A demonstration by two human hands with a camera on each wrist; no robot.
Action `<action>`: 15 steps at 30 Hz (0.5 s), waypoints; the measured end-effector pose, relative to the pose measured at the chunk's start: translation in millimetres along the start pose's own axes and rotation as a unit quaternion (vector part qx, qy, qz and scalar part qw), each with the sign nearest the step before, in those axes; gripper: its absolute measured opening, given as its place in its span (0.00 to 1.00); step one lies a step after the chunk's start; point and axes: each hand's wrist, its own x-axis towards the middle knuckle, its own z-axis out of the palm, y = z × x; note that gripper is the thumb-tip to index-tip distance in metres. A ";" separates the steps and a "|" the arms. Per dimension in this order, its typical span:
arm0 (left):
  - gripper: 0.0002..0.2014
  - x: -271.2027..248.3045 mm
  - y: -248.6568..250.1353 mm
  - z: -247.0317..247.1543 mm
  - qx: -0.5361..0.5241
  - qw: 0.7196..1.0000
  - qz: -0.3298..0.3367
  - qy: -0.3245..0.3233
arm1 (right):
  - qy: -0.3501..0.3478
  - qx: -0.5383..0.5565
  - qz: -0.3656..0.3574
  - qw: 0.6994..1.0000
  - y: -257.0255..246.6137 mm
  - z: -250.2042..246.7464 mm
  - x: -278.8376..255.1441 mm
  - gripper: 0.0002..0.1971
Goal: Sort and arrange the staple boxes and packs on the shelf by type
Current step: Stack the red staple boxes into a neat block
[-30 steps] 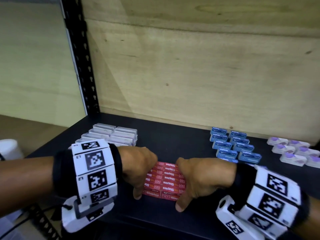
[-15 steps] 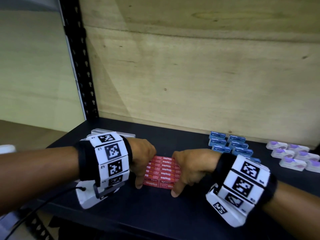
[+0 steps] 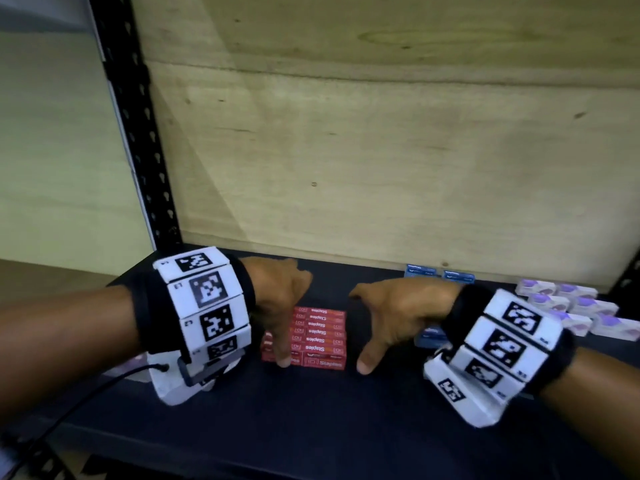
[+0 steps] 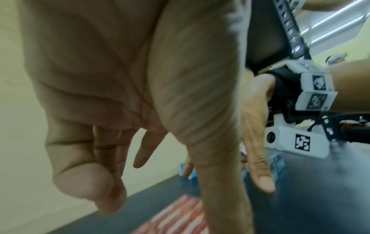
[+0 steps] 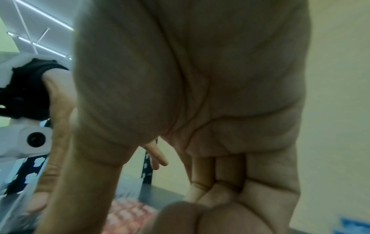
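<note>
Left hand (image 3: 277,299) hangs over the left edge of the red staple boxes (image 3: 313,337), thumb tip down by the front-left corner of the block, other fingers loosely curled, gripping nothing. Red boxes sit packed in one block on the dark shelf (image 3: 311,427), near the front, between both hands. Right hand (image 3: 394,313) hovers just right of the block, thumb pointing down, fingers loosely curled, grasping nothing. Behind it, blue staple boxes (image 3: 440,273) by the back panel; white-purple packs (image 3: 571,306) far right.
</note>
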 end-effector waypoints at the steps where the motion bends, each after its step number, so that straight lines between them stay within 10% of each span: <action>1: 0.57 -3.7 5.2 -6.0 -0.006 1.000 0.009 0.024 | 0.008 0.006 0.008 1.000 11.4 -3.9 -6.8 0.48; 6: 0.40 -14.3 55.3 -23.5 -0.010 0.983 0.104 0.153 | 0.049 0.038 0.047 0.997 73.1 -13.0 -43.8 0.25; 15: 0.25 6.9 138.6 -6.8 0.021 0.962 0.215 0.164 | 0.045 0.039 0.097 0.994 132.7 29.3 -77.7 0.15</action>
